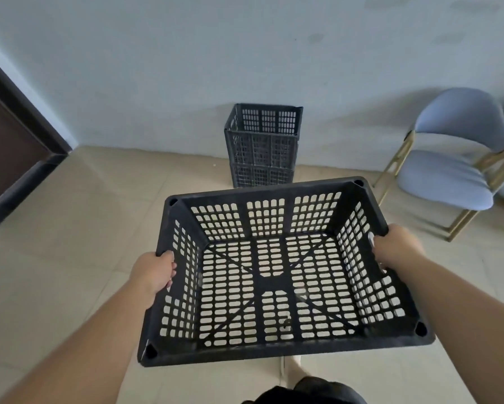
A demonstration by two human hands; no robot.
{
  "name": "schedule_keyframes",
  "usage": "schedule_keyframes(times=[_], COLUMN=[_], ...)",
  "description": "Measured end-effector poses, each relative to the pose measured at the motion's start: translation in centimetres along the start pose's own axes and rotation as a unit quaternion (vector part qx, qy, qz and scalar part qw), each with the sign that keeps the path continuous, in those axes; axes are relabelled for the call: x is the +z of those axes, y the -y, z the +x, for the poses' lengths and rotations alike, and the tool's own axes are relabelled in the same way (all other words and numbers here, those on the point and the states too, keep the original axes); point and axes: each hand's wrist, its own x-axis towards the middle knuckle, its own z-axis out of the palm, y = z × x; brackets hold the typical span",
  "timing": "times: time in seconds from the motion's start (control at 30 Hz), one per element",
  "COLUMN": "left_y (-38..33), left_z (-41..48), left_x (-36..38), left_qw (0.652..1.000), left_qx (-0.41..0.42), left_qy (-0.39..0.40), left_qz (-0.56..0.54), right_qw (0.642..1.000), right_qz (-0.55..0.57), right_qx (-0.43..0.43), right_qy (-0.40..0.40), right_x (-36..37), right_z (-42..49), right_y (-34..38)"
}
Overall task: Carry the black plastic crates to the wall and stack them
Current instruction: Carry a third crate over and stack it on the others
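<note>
I hold an empty black plastic crate with perforated walls and floor out in front of me, above the floor. My left hand grips its left rim and my right hand grips its right rim, fingers through the handle slot. Straight ahead a stack of black crates stands on the floor against the pale wall, just beyond the far rim of the held crate.
A blue upholstered chair with gold metal legs stands at the right, near the wall. A dark brown door is at the left. The floor is beige tile.
</note>
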Motion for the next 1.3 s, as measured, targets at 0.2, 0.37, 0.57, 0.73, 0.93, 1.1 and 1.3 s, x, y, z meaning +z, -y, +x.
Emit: schedule_keyframes(times=[0.2,0.37,0.57,0.73,0.93,1.1,1.3], left_y=[-7.2,-12.0,-17.6,-22.3,-28.6,-34.3,-41.6], left_z=[6.2,11.4,19.5,28.8,40.2,47.9,54.4], left_x=[2.3,3.0,3.3,3.6,2.6,2.8,5.4], left_qw=[1.000,1.000,1.000,0.999,0.997,0.996,0.994], left_qx=[-0.009,-0.017,-0.007,-0.003,-0.005,0.017,0.038], left_qy=[-0.006,-0.010,0.005,0.035,0.074,0.088,0.099], left_qz=[0.002,-0.014,-0.009,-0.007,0.001,0.024,0.027], right_qw=[1.000,0.999,1.000,1.000,0.999,0.997,0.989], right_qz=[0.012,0.003,0.004,-0.005,-0.004,0.029,0.076], right_qx=[-0.004,-0.031,-0.014,0.012,0.045,0.069,0.115], right_qy=[0.009,0.010,0.016,0.006,-0.008,-0.023,-0.044], right_x=[-0.6,-0.8,0.3,2.5,4.6,6.1,6.4], right_z=[9.4,15.5,21.4,26.4,31.0,34.1,39.7], right_y=[6.2,11.7,18.0,24.1,32.1,36.4,39.4])
